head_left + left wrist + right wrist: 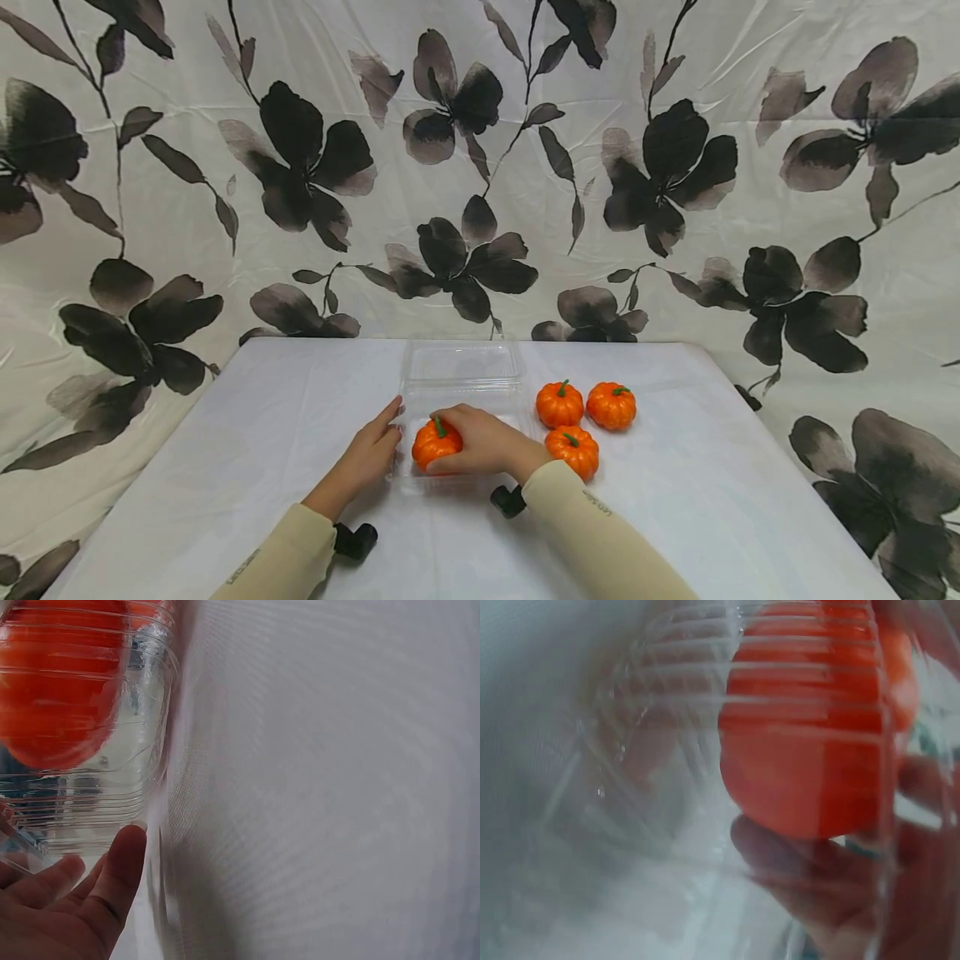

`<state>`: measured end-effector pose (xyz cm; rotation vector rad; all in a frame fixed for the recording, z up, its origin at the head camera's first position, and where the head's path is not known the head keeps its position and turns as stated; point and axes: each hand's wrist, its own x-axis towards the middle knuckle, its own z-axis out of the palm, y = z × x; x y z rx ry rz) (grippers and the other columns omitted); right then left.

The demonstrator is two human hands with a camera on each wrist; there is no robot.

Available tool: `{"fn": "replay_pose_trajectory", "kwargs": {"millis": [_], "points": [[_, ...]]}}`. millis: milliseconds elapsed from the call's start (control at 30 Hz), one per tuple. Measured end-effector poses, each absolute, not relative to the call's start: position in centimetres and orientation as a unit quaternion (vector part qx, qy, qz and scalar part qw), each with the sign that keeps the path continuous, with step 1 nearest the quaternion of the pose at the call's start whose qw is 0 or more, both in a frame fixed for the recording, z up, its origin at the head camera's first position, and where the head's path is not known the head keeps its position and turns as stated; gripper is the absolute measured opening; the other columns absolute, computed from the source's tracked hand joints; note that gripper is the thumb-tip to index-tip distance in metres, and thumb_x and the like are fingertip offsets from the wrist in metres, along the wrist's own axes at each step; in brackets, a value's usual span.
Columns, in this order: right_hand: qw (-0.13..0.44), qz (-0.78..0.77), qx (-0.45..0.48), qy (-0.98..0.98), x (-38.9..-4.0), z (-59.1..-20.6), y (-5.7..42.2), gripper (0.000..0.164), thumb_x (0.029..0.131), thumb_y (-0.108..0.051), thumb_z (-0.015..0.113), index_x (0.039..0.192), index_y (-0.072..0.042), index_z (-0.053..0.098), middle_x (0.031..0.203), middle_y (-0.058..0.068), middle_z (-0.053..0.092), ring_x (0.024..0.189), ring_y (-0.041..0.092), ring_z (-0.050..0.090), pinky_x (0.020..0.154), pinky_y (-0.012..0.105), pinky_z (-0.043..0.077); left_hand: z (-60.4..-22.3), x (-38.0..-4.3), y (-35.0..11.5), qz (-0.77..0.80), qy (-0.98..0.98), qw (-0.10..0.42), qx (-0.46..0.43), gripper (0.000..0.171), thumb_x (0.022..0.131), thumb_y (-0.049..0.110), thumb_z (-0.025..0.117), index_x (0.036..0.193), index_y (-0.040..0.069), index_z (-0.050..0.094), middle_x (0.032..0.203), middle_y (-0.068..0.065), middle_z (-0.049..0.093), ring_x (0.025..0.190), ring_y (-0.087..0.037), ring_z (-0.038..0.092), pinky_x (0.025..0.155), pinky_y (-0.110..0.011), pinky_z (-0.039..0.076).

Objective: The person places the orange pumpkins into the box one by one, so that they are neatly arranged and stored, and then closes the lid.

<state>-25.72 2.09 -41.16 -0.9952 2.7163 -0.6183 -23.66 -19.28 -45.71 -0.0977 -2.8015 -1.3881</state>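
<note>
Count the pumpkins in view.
4. One pumpkin is in the clear container, gripped by the right hand. Three sit on the white table right of the container: back-left one, back-right one, front one. More could be hidden behind the hand.

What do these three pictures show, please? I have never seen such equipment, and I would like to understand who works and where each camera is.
There is no robot: a person works with two bare hands. The wide picture comes from a camera worn on the head. The two close pictures come from cameras on the left and right wrists; the small black devices by the sleeves are probably these.

On the white-covered table is an open clear plastic clamshell container. The right hand grips an orange mini pumpkin inside it; whether the pumpkin touches the bottom is unclear. The left hand is at the container's left edge. Three more mini pumpkins sit close together to the right.
</note>
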Motion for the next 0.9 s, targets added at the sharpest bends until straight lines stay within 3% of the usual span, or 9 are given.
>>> {"fn": "replay_pose_trajectory", "kwargs": {"millis": [233,467,567,900], "points": [[0.092,-0.206,-0.343,0.912,-26.0,-41.8,1.5,0.075,0.08,-0.057,0.068,0.142,-0.02,0.048,0.136,0.001,0.054,0.117,0.016,0.054,0.102,0.033,0.047,-45.7,-23.7,-19.3,-0.443,-0.896,0.008,-0.036,0.058,0.098,0.013,0.036,0.154,0.008,0.023,0.151,-0.017,0.042,0.125,-0.033,0.053,0.106,-0.053,0.041],[0.1,-0.206,-0.339,0.913,-26.4,-42.4,1.0,0.074,0.079,-0.055,0.069,0.141,-0.02,0.049,0.136,0.0,0.055,0.118,0.015,0.054,0.104,0.031,0.045,-45.9,-23.9,-19.4,-0.445,-0.895,0.007,-0.033,0.058,0.098,0.013,0.036,0.154,0.009,0.024,0.15,-0.017,0.042,0.108,-0.027,0.056,0.096,-0.044,0.047],[0.103,-0.211,-0.34,0.911,-26.5,-42.6,0.9,0.074,0.079,-0.055,0.07,0.141,-0.02,0.049,0.136,0.0,0.055,0.118,0.015,0.054,0.104,0.032,0.045,-45.9,-23.9,-19.4,-0.447,-0.894,0.008,-0.033,0.058,0.098,0.013,0.037,0.154,0.009,0.024,0.15,-0.017,0.043,0.109,-0.027,0.056,0.095,-0.043,0.047],[0.118,-0.229,-0.342,0.904,-26.5,-42.7,0.6,0.073,0.08,-0.054,0.069,0.142,-0.02,0.049,0.136,0.0,0.055,0.116,0.015,0.054,0.101,0.033,0.047,-45.9,-23.7,-19.4,-0.454,-0.89,0.011,-0.038,0.058,0.098,0.014,0.037,0.154,0.009,0.024,0.151,-0.017,0.042,0.128,-0.035,0.051,0.107,-0.053,0.041]]}}
